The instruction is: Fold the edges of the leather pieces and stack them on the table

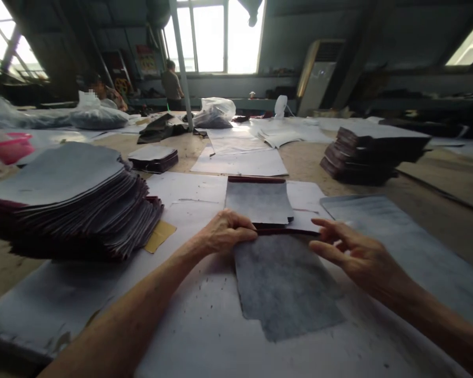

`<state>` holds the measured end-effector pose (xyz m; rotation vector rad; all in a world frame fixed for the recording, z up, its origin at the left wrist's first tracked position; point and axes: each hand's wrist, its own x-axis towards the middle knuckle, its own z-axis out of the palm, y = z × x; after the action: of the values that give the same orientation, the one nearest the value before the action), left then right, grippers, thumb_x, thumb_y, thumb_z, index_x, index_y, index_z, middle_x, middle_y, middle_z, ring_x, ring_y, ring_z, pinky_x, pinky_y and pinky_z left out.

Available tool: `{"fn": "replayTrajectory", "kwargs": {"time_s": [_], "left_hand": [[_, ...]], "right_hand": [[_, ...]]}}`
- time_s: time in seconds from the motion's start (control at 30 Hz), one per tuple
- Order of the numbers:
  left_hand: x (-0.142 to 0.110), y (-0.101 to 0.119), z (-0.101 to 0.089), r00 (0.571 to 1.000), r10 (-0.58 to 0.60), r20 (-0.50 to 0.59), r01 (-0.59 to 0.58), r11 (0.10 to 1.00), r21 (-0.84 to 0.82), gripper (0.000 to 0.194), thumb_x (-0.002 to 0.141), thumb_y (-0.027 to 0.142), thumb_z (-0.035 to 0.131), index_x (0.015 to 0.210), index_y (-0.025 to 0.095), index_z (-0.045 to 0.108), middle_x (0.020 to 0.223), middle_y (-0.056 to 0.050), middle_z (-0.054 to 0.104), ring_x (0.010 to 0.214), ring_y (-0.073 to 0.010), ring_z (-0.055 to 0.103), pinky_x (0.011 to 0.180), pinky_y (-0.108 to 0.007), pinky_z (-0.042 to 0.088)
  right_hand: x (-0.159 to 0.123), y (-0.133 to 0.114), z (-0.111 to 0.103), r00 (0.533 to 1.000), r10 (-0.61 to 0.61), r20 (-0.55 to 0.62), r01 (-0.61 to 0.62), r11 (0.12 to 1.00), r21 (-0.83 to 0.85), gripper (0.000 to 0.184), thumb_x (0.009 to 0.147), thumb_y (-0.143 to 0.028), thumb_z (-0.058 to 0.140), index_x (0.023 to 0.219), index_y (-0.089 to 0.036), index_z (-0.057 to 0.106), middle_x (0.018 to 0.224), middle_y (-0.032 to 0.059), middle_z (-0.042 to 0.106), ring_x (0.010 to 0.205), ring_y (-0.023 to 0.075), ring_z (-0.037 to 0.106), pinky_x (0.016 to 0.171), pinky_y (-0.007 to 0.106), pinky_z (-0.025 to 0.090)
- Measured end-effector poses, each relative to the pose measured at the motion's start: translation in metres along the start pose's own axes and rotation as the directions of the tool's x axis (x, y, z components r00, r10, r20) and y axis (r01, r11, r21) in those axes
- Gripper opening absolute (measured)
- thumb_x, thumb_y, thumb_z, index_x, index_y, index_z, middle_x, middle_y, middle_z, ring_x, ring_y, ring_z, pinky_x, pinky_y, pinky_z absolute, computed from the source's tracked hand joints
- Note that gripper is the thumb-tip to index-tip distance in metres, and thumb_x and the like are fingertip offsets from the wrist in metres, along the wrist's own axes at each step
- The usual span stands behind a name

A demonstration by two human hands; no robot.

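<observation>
My left hand (234,229) pinches the upper left corner of a grey-backed sheet (286,286) that looks like leather or synthetic leather. Along the sheet's far edge runs a narrow folded strip (278,230) showing its dark red face. At the right end of that strip hovers my right hand (345,249), thumb and fingers apart, holding nothing; whether a fingertip touches the edge I cannot tell. Just beyond lies another grey-backed piece (258,202) with a dark red band at its far edge. White paper (189,320) lies beneath both.
A tall leaning stack of similar pieces (63,173) stands at left, a yellow card (160,236) beside it. Smaller stacks sit at back left (153,158) and back right (368,157). A large grey sheet (402,247) lies at right. A post (181,63) rises mid-table; people are beyond.
</observation>
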<state>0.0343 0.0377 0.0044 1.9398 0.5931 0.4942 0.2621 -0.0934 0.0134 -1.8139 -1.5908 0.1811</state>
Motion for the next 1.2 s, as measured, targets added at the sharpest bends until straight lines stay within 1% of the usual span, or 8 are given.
{"fn": "replayTrajectory", "kwargs": {"time_s": [0.13,0.27,0.37,0.57,0.67,0.8,1.07,1.2], "left_hand": [[-0.005,0.005,-0.006,0.999,-0.031,-0.035,0.030,0.999,-0.025,0.021,0.070,0.031,0.058,0.069,0.011,0.065,0.054,0.002,0.049,0.052,-0.0077,0.041,0.050,-0.018,0.030],[0.000,0.018,-0.018,0.977,-0.033,-0.209,0.022,0.998,-0.053,0.026,0.070,0.036,0.060,0.075,0.011,0.065,0.064,-0.002,0.057,0.059,-0.0101,0.048,0.056,-0.019,0.037],[0.018,0.024,-0.036,0.939,-0.018,-0.344,0.013,1.000,-0.018,0.031,0.070,0.040,0.061,0.079,0.011,0.066,0.066,-0.002,0.058,0.058,-0.0096,0.047,0.056,-0.020,0.037],[0.069,0.007,-0.059,0.833,0.043,-0.552,0.119,0.960,0.254,0.018,0.064,0.030,0.065,0.071,0.014,0.069,0.057,-0.001,0.056,0.056,-0.0115,0.046,0.056,-0.023,0.033],[0.082,-0.007,-0.055,0.762,0.089,-0.641,0.200,0.910,0.363,0.014,0.066,0.027,0.063,0.072,0.017,0.069,0.061,-0.001,0.059,0.061,-0.0139,0.049,0.061,-0.026,0.035],[0.089,-0.020,-0.045,0.695,0.119,-0.709,0.290,0.856,0.428,0.012,0.069,0.029,0.063,0.074,0.018,0.067,0.064,-0.001,0.059,0.063,-0.0157,0.051,0.064,-0.028,0.037],[0.097,-0.032,-0.038,0.624,0.138,-0.769,0.374,0.812,0.449,0.016,0.073,0.033,0.064,0.078,0.018,0.062,0.067,0.000,0.057,0.068,-0.0163,0.052,0.065,-0.028,0.038],[0.096,-0.039,-0.040,0.615,0.150,-0.774,0.349,0.829,0.438,0.018,0.078,0.038,0.059,0.081,0.020,0.061,0.069,0.002,0.057,0.066,-0.0134,0.052,0.060,-0.024,0.038]], "right_hand": [[0.006,0.002,0.006,0.989,-0.049,0.138,0.025,0.985,0.173,0.041,0.072,-0.058,0.059,0.068,-0.017,0.060,0.072,0.0030,0.056,0.064,0.0161,0.052,0.057,0.026,0.042],[0.020,-0.012,-0.008,0.977,0.099,0.188,-0.171,0.892,0.419,0.034,0.069,-0.050,0.064,0.070,-0.016,0.061,0.072,0.0031,0.057,0.064,0.0152,0.053,0.058,0.024,0.044],[0.046,-0.023,-0.013,0.981,0.126,0.145,-0.182,0.853,0.488,0.031,0.073,-0.043,0.062,0.064,-0.014,0.056,0.059,0.0003,0.050,0.052,0.0100,0.047,0.049,0.019,0.040],[0.111,-0.011,0.026,0.978,0.205,0.041,-0.208,0.932,0.297,0.015,0.079,-0.018,0.056,0.065,-0.014,0.054,0.054,-0.0024,0.047,0.046,0.0087,0.044,0.045,0.019,0.035],[0.127,0.000,0.046,0.971,0.234,-0.039,-0.227,0.963,0.143,0.012,0.077,-0.019,0.062,0.067,-0.014,0.059,0.055,-0.0015,0.050,0.050,0.0112,0.047,0.048,0.021,0.035],[0.133,0.006,0.054,0.966,0.231,-0.119,-0.237,0.971,-0.041,0.010,0.078,-0.023,0.063,0.072,-0.015,0.063,0.058,-0.0002,0.053,0.056,0.0140,0.050,0.055,0.024,0.035],[0.138,0.007,0.060,0.960,0.222,-0.171,-0.258,0.939,-0.226,0.011,0.081,-0.025,0.062,0.079,-0.014,0.064,0.069,0.0045,0.059,0.074,0.0200,0.056,0.066,0.027,0.039],[0.136,0.007,0.064,0.942,0.233,-0.242,-0.298,0.911,-0.285,0.018,0.079,-0.030,0.064,0.087,-0.014,0.061,0.076,0.0076,0.060,0.080,0.0265,0.057,0.070,0.033,0.042]]}}
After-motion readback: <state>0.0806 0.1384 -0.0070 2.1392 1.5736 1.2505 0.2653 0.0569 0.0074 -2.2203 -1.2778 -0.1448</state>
